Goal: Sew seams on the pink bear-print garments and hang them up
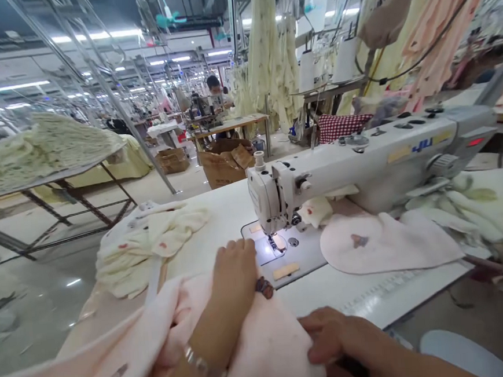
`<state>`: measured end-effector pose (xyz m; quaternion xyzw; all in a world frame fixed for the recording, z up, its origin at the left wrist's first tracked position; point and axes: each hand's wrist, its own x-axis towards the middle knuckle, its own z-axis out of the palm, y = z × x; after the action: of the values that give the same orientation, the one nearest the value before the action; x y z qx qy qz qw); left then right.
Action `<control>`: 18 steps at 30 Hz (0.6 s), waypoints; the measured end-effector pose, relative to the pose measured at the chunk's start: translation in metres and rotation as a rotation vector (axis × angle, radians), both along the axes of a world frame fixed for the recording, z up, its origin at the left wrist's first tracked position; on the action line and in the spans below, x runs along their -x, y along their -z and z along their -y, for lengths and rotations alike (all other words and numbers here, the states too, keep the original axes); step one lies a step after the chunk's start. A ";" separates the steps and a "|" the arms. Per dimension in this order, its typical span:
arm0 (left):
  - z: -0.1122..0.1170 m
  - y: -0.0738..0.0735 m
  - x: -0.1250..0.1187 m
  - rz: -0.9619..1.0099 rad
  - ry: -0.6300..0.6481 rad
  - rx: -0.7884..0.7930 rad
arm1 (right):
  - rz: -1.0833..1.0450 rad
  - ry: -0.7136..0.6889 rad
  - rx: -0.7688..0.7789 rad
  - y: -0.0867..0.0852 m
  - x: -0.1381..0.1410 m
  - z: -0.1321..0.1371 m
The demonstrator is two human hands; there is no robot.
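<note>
My left hand (235, 271), a bracelet on its wrist, is closed on the pale pink fabric (269, 338) just in front of the sewing machine's needle plate. Dark printed motifs dot this fabric, which drapes over the table edge towards the lower left. At its right edge my right hand (344, 338) pinches the cloth between thumb and fingers; part of that hand is out of sight below. The white sewing machine (274, 198) has its lamp lit over the presser foot (276, 243). Right of the plate lies a rounded pink fabric piece (369, 246) with a printed motif.
Cream printed fabric (128, 253) is bunched on the table's left. More pale cloth (487, 199) is heaped at the right. Thread cones (307, 71) stand behind the machine. Beyond are cardboard boxes (223, 164), a loaded rack (48, 149) and a person (214, 92) at another machine.
</note>
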<state>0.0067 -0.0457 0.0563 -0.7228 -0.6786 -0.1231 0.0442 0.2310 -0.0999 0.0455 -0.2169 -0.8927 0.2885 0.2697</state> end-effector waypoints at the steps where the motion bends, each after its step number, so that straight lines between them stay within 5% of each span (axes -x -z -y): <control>1: -0.014 0.009 -0.007 0.007 0.027 0.043 | 0.006 0.027 -0.074 0.008 -0.005 -0.008; 6: -0.043 0.037 -0.020 0.066 0.016 0.053 | 0.107 0.016 -0.268 0.035 -0.020 -0.038; 11: -0.038 0.038 -0.018 0.093 0.079 0.127 | 0.155 -0.156 -0.277 0.033 -0.023 -0.045; 18: -0.022 0.032 -0.003 0.270 0.150 0.128 | 0.129 -0.093 -0.267 0.035 -0.024 -0.044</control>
<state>0.0094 -0.0232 0.0247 -0.7495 -0.6291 -0.1785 -0.1031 0.2554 -0.0561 0.0102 -0.1557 -0.9476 0.1648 0.2249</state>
